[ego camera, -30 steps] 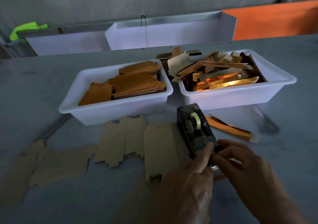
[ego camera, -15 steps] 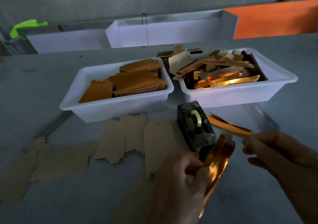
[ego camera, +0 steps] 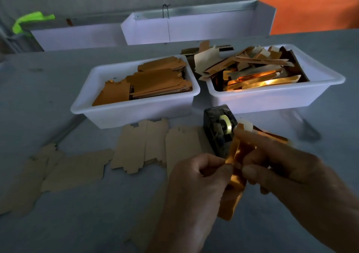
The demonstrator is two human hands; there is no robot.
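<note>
Worktop [ego camera: 58, 223], grey, dim light. Two white tubs at upper centre: left tub [ego camera: 83, 105] holds stacked brown blanks, right tub [ego camera: 272, 101] holds loose gold pieces.

Left hand [ego camera: 196, 186] pinches the left edge of the gold card strip [ego camera: 232, 198]; right hand [ego camera: 291, 177] has its fingers curled round the right edge.

Strip at lower centre-right, off the worktop. Long axis near vertical in frame, top end leaning slightly right. Glossy orange-gold, creased lengthwise, pale tab at top.

Tape dispenser [ego camera: 217, 134] just behind.
</note>
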